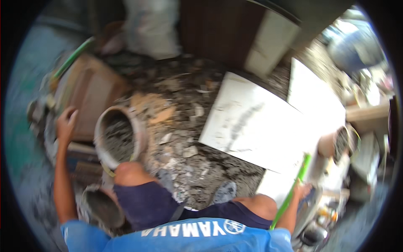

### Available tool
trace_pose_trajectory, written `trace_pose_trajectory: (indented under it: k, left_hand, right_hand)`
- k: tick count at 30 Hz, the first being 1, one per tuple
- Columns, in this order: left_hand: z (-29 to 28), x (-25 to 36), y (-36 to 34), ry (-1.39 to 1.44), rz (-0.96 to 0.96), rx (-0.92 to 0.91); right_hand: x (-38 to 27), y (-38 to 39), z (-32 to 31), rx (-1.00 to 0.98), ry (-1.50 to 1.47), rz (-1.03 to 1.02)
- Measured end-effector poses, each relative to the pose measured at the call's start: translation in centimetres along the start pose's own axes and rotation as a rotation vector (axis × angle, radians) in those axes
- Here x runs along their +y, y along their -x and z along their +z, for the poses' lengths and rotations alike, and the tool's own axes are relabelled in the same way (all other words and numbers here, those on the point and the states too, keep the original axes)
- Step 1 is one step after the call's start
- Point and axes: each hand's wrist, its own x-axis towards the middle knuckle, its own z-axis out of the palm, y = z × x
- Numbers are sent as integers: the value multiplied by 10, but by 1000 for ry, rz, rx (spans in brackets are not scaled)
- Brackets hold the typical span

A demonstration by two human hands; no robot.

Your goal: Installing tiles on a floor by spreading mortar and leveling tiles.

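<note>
A person crouches over a rubble-strewn floor, both arms spread wide. The left hand (66,122) rests with fingers loosely curled on the edge of a stack of brownish boards (90,98) at the left; whether it grips anything cannot be told through the blur. The right hand (301,190) is closed around a bright green rod (291,195), which runs up from beside the right knee toward a white tile (252,126).

Between the arms — just above the left knee — stands a bucket (119,136) tilted toward the camera and holding grey mortar, its rim close to the boards. A second, darker bucket (103,208) sits below it beside the left forearm.

The middle floor is covered with broken debris (180,122) (chips and grey lumps), leaving little bare ground. The large white tile lies flat to the right, its near corner meeting the rubble, with another white tile (315,96) overlapping behind. A pale sack (151,27) leans at the top, and a small mortar-filled pot (338,145) sits by the tiles' right edge.
</note>
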Motion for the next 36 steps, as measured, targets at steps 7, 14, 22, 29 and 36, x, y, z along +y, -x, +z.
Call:
trace_pose_trajectory:
  k: [7,14,22,29,36]
  left_hand:
    - [45,23,14,88,67,-154]
    - [64,108,21,199,216,-328]
    - [102,247,48,94,374,-481]
    - [111,248,64,59,388,-513]
    - [122,229,68,1,99,-636]
  right_hand:
    - [41,37,44,-203,-295,113]
    - [-45,19,-38,-270,-755,-202]
    - [-291,-50,-113,-158,-614,-1004]
    - [-430,-99,-115,-75,-646,-1205]
    - [-458,-100,-131,-166,-641,-1224]
